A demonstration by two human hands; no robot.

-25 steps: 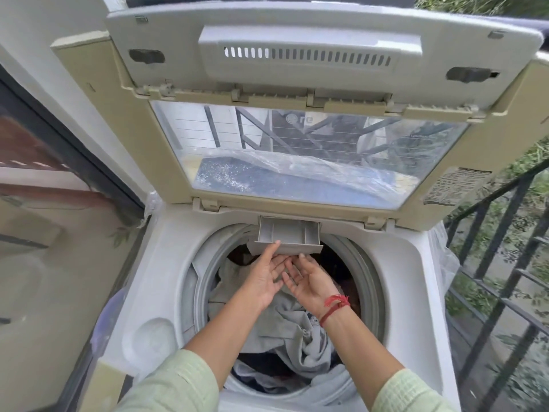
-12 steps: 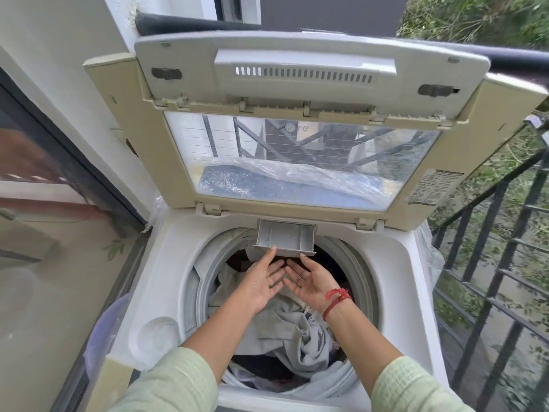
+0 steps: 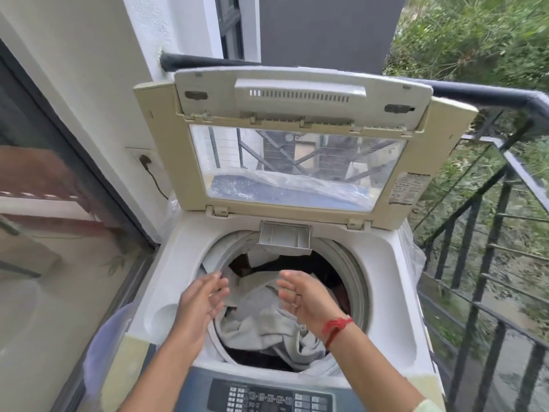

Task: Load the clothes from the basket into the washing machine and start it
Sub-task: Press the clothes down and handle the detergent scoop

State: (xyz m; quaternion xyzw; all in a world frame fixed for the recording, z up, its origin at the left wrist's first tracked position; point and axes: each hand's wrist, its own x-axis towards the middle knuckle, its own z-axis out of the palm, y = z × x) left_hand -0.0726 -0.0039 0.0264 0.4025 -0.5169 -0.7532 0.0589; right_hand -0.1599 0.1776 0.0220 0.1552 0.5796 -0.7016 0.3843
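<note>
Two hands in my view: left hand [image 3: 202, 298] and right hand [image 3: 303, 298], both empty, fingers straight, held apart above the drum mouth. Clothes [image 3: 261, 319] sit inside the washing machine [image 3: 392, 278], below the rim. One lid [image 3: 300, 96] upright behind, one railing [image 3: 487, 95] near on the right.

matt plastic washing machine [image 3: 383, 263], clear glossy lid [image 3: 297, 165], soft grey cloth clothes [image 3: 267, 319], metal railing [image 3: 475, 221]
</note>
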